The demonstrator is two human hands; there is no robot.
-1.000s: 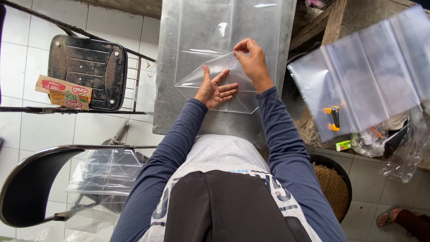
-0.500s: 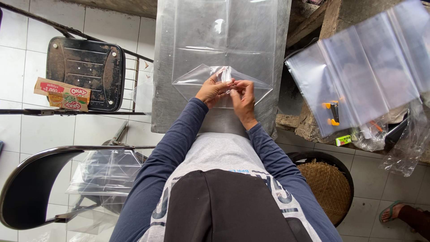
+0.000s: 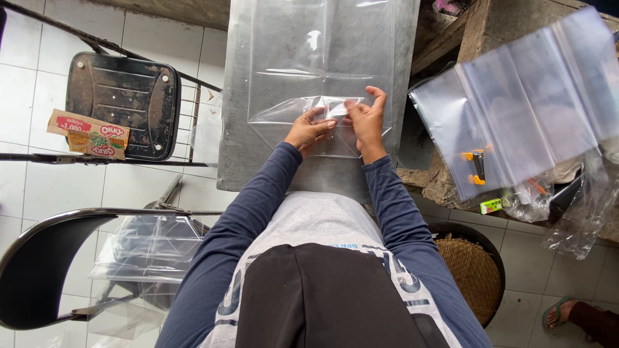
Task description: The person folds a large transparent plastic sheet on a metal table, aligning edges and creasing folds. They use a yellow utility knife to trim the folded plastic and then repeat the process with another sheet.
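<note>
A clear plastic bag lies folded on a grey metal worktop, under a larger clear plastic sheet spread toward the far edge. My left hand pinches the bag's folded top edge near the middle. Close beside it, my right hand grips the same edge, with fingers curled over the plastic. The two hands nearly touch. Both arms wear dark blue sleeves.
A stack of clear plastic bags lies on a rough bench at right, over an orange-handled cutter. A dark metal chair with a small carton stands at left. More plastic sits on a chair below, and a woven basket at lower right.
My right hand came down from the bag's upper right corner to meet my left hand at the middle, folding the bag's top edge over. The hands have since shifted slightly.
</note>
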